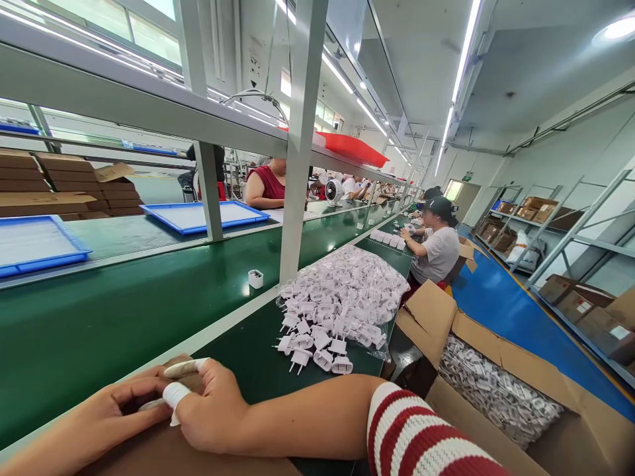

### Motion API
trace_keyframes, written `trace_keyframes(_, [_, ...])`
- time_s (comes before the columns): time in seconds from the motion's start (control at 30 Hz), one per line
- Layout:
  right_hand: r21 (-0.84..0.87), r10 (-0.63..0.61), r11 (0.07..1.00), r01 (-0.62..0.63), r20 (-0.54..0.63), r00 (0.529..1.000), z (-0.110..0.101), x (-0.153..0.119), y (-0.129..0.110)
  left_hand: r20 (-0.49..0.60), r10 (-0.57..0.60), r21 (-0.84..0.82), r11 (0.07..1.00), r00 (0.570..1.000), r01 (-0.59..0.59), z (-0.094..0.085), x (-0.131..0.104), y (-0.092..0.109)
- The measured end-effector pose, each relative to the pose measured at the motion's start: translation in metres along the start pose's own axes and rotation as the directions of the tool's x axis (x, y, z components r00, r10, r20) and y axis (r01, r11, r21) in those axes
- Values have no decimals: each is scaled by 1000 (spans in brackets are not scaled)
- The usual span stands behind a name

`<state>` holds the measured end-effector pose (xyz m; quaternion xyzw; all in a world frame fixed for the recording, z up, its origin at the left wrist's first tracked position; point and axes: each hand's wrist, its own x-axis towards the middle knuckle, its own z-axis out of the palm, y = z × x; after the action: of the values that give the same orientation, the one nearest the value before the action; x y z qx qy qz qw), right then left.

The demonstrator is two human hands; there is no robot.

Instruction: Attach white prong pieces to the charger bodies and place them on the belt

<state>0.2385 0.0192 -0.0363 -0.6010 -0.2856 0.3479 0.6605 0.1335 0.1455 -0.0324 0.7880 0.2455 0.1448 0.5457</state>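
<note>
My left hand (115,411) and my right hand (214,411) meet at the lower left, over brown cardboard (198,461). White finger coverings wrap the thumb and index finger of my right hand. Its fingers are closed against those of my left hand, which are curled too. Whatever lies between them, if anything, is hidden. Beyond my hands, white two-pin plug adapters (301,357) lie loose on the dark green bench. More of them spill from a clear plastic bag (357,281).
A green conveyor belt (124,324) runs along the left, carrying one white plug housing (255,279). A metal post (297,152) rises beside the bag. At right stands an open carton (580,423) full of small parts. A co-worker (436,244) sits further along; blue-rimmed trays (206,215) lie across the belt.
</note>
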Motion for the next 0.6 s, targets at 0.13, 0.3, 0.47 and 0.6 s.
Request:
trace_keyframes(0.13, [29,55,998,-58,79,995,0,1,-1,5,6,13,1000,1000,-6,0,-2,7])
trace_keyframes(0.3, [33,55,998,-58,99,994,-2,0,-4,-35,-11,32,999,999,12,3,-5,15])
trace_keyframes(0.47, [59,17,998,-24,119,993,-1,0,-4,-53,-22,-1,1000,998,22,5,-7,15])
trace_keyframes(0.6, [65,-41,997,33,122,992,-1,2,4,-55,11,31,999,998,-9,4,-6,13])
